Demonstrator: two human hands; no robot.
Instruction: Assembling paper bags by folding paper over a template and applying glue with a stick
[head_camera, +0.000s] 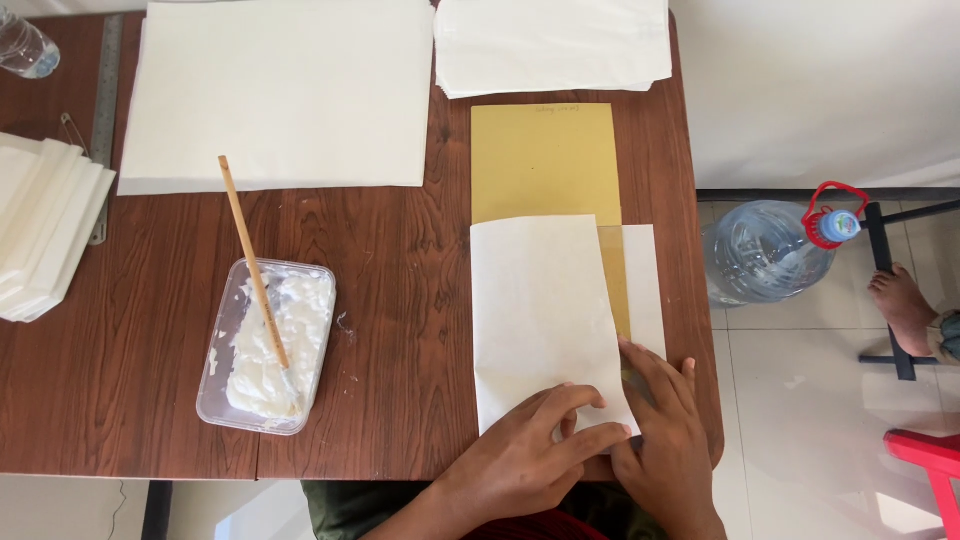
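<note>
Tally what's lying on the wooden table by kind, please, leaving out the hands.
White paper sheets or stacks: 4 (large sheet, top stack, folded pile, sheet being folded)
Yellow card template: 1
Clear plastic tub of white paste: 1
Wooden-handled brush: 1
Metal ruler: 1
Plastic bottle: 1
Total: 9

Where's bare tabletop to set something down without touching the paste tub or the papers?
Bare wood lies between the paste tub and the folded white sheet, below the large white sheet. Another patch sits left of the tub. It is crowded where both hands press.
</note>
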